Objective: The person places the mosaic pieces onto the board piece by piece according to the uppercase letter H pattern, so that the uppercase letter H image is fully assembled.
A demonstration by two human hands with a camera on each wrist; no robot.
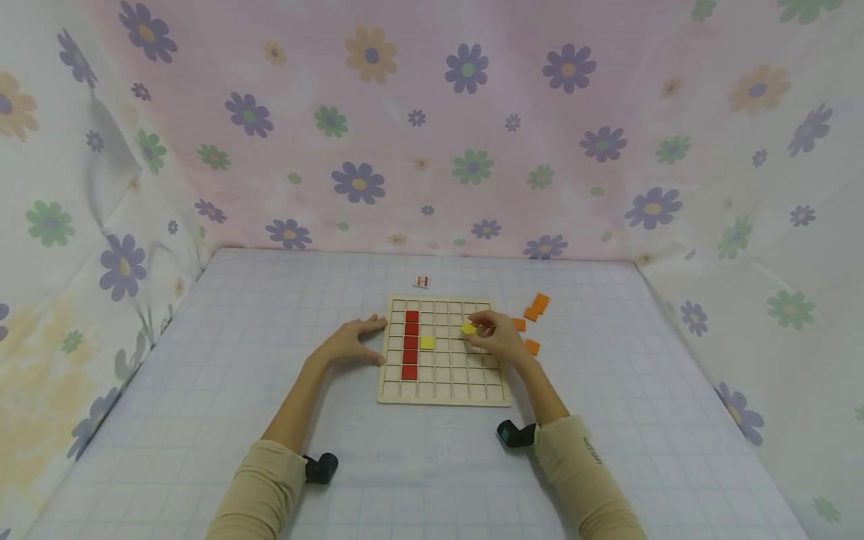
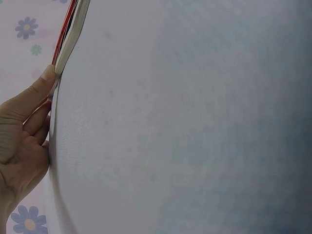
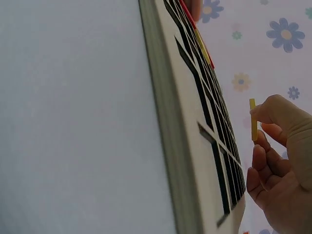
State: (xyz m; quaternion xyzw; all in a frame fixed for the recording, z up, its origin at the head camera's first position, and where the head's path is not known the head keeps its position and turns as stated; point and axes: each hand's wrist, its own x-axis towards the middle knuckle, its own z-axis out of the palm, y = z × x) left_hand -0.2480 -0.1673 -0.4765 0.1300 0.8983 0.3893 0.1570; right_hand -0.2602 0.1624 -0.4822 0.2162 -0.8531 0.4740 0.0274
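Observation:
A wooden grid board [image 1: 445, 390] lies on the table. Several red square tiles [image 1: 409, 357] fill a column near its left side, and one yellow tile [image 1: 427, 343] sits just right of them. My left hand [image 1: 346, 341] is at the board's left edge, thumb and fingers spread; in the left wrist view the thumb tip touches the rim. Between thumb and fingertips my right hand [image 1: 498, 339] pinches another yellow tile [image 3: 253, 119], held on edge above the right part of the grid. In the head view this hand covers some cells.
Several orange tiles [image 1: 538, 306] lie loose off the board's right side, some partly behind the right hand. A small printed card [image 1: 421, 281] is beyond the far edge. Black wrist devices [image 1: 516, 433] sit by both sleeves. Floral cloth [image 1: 466, 135] walls the back and sides.

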